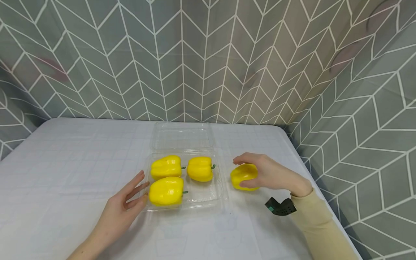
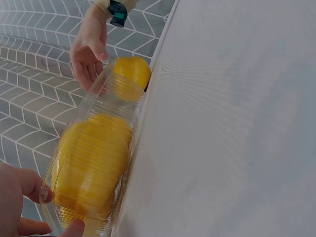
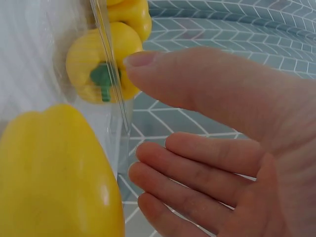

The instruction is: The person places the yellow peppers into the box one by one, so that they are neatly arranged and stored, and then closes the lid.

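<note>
Left fingers point(image 1: 132, 184) touch tray point(image 1: 203, 194) holding three peppers point(image 1: 166, 191).

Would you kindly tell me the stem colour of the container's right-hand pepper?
The stem is dark green, showing best in the right wrist view.

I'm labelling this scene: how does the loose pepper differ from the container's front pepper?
The loose pepper lies on the table, while the front pepper sits inside the container. The loose pepper is under the right hand; the front pepper is beside the left hand. Both are yellow and glossy.
</note>
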`<state>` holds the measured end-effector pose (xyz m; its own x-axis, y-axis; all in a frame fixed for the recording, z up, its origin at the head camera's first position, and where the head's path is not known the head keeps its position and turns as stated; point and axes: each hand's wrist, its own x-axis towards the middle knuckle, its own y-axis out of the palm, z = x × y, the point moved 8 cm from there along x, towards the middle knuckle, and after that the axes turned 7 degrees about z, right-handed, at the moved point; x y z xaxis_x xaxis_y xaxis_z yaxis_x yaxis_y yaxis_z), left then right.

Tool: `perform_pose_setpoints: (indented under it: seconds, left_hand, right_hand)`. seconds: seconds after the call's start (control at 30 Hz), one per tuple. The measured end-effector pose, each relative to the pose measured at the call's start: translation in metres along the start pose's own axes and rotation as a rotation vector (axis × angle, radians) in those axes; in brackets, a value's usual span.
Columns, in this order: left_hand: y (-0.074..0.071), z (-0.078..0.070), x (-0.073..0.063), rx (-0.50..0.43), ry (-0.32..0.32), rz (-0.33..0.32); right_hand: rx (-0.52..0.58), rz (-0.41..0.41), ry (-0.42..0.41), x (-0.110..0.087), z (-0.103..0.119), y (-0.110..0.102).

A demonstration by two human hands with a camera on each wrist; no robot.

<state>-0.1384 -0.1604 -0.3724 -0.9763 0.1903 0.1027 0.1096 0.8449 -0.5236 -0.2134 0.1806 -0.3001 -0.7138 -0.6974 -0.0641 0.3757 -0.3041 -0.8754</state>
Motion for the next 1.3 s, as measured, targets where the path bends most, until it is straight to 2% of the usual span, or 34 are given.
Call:
perform_pose_setpoints:
  seconds: [0.23, 0.47, 0.83, 1.03, 1.3]
  left_hand:
    - [0.000, 0.001, 0.000, -0.014, -0.010, 0.006]
    - [0.000, 0.001, 0.000, -0.019, -0.019, 0.007]
    - [0.000, 0.002, 0.000, -0.021, -0.031, 0.012]
    - [0.000, 0.002, 0.000, -0.009, -0.009, 0.001]
    - [0.000, 0.001, 0.000, -0.006, -0.002, -0.003]
  right_hand:
    - [-0.008, 0.006, 0.044, -0.005, -0.013, -0.006]
    - [-0.035, 0.047, 0.087, -0.009, -0.027, -0.008]
    - [0.054, 0.102, 0.170, -0.013, -0.045, -0.005]
    - [0.082, 0.134, 0.209, -0.013, -0.054, -0.002]
    - [0.091, 0.151, 0.222, -0.012, -0.061, 0.000]
